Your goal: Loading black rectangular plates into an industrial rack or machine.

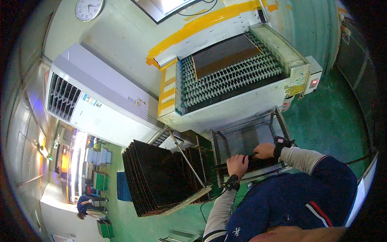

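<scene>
My left hand is closed over the dark upper edge of what looks like a thin panel at the near end of a metal rack. Just to its right, my right hand curls its fingers on the same dark edge. How much of the panel sits down in the rack is hidden by my hands and body. Toothed side rails run along this rack. Both wrists wear dark straps, each with a small device.
Many dark panels stand in another rack at the left. Ahead is a roller conveyor machine carrying a dark brown panel. A white air conditioner stands left of it. A person bends far left. A cable hangs nearby.
</scene>
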Action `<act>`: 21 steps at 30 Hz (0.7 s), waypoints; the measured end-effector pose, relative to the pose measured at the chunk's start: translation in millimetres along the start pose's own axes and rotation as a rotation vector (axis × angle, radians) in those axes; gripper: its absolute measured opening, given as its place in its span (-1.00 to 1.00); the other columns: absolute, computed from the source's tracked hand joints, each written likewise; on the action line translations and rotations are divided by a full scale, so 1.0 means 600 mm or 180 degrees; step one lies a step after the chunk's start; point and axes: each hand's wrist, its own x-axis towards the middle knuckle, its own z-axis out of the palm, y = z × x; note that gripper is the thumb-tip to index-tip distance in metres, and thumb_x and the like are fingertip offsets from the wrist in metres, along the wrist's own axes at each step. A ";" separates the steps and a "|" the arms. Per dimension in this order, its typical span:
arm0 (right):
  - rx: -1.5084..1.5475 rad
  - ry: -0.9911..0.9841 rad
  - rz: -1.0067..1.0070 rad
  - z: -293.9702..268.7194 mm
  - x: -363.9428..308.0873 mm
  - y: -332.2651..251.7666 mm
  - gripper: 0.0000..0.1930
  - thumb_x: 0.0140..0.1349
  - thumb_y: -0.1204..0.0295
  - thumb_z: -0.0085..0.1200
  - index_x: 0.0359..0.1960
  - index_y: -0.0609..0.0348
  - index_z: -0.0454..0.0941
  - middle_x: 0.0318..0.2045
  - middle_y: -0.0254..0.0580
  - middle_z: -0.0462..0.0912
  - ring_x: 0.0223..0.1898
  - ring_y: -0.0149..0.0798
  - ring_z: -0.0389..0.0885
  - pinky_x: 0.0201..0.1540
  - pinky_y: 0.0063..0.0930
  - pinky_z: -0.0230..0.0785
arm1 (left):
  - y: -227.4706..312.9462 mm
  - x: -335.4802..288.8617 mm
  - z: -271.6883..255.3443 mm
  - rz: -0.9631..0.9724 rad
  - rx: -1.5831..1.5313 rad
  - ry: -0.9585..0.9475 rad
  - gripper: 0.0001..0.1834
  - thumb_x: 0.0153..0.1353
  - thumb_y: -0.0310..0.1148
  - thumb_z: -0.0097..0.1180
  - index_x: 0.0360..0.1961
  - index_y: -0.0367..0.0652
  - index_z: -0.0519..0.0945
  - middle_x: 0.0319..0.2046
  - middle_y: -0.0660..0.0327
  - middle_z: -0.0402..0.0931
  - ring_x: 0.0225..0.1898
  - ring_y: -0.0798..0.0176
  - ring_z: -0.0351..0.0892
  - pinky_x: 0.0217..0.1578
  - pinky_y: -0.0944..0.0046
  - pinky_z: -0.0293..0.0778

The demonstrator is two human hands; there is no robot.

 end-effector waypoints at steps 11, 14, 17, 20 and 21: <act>-0.0036 -0.0003 0.0028 0.009 0.004 0.007 -0.55 0.23 -0.05 0.05 -0.16 0.07 0.67 -0.24 0.01 0.69 -0.15 0.14 0.63 -0.10 -0.01 0.45 | 0.002 0.000 -0.006 -0.0199 -0.0040 -0.0465 -0.65 0.30 -0.07 0.02 -0.31 -0.13 0.63 -0.31 0.08 0.60 -0.16 -0.08 0.56 -0.06 -0.09 0.38; -0.0012 0.0028 0.0027 0.009 0.003 0.005 -0.56 0.23 -0.04 0.05 -0.15 0.06 0.67 -0.23 0.02 0.69 -0.14 0.14 0.63 -0.09 -0.01 0.45 | 0.001 0.000 -0.006 -0.0187 -0.0013 -0.0457 -0.66 0.30 -0.07 0.02 -0.31 -0.12 0.63 -0.32 0.09 0.60 -0.18 -0.08 0.56 -0.07 -0.08 0.38; -0.0107 0.0019 0.0031 0.011 0.005 0.005 -0.59 0.22 0.01 0.03 -0.08 -0.02 0.65 -0.23 0.03 0.69 -0.14 0.14 0.65 -0.10 0.03 0.49 | 0.001 -0.001 -0.007 -0.0187 -0.0014 -0.0458 -0.66 0.30 -0.07 0.03 -0.32 -0.12 0.63 -0.33 0.10 0.60 -0.18 -0.08 0.56 -0.07 -0.08 0.38; -0.0140 0.0014 0.0010 0.012 0.005 0.008 -0.61 0.21 0.05 0.01 -0.06 -0.05 0.65 -0.23 0.04 0.70 -0.14 0.14 0.66 -0.10 0.04 0.50 | 0.003 -0.001 -0.005 -0.0080 -0.0023 -0.0181 -0.72 0.27 -0.12 0.09 -0.38 -0.11 0.62 -0.40 0.14 0.59 -0.24 -0.04 0.56 -0.11 -0.05 0.37; -0.0132 0.0018 -0.0001 0.011 0.005 0.009 -0.61 0.21 0.05 0.01 -0.06 -0.05 0.65 -0.22 0.03 0.70 -0.14 0.14 0.66 -0.10 0.04 0.50 | 0.004 -0.001 -0.005 -0.0026 -0.0024 -0.0041 -0.74 0.26 -0.15 0.12 -0.41 -0.10 0.62 -0.43 0.16 0.58 -0.27 -0.02 0.56 -0.13 -0.03 0.36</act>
